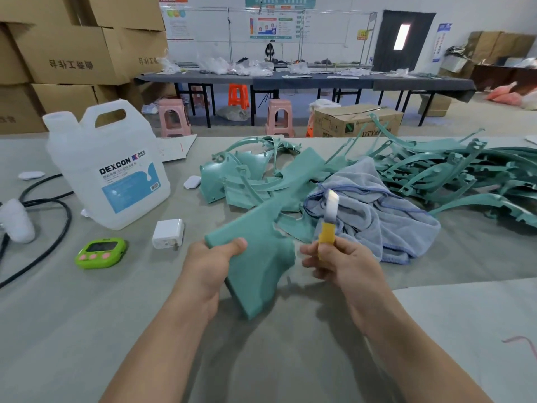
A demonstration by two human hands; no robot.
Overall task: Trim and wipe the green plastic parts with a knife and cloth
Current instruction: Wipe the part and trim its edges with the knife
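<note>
left hand (212, 266) grips green part (258, 257) at its 9 o'clock edge, held above table (87, 330). right hand (343, 266) clenches knife (328, 219), blade at 12. cloth (377, 216) at 2 o'clock. part looks light, stiff, thin; hold by flat edges.

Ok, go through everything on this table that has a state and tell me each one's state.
left hand: grips green part, thumb on top.
right hand: holds knife by its yellow handle.
green part: held tilted, ragged edge toward knife.
knife: blade out, pointing away, not touching the part.
cloth: crumpled on the table.
pile of green parts: heaped, tangled.
jug: upright.
timer: face up, display unreadable.
charger: lying loose, unplugged.
</note>
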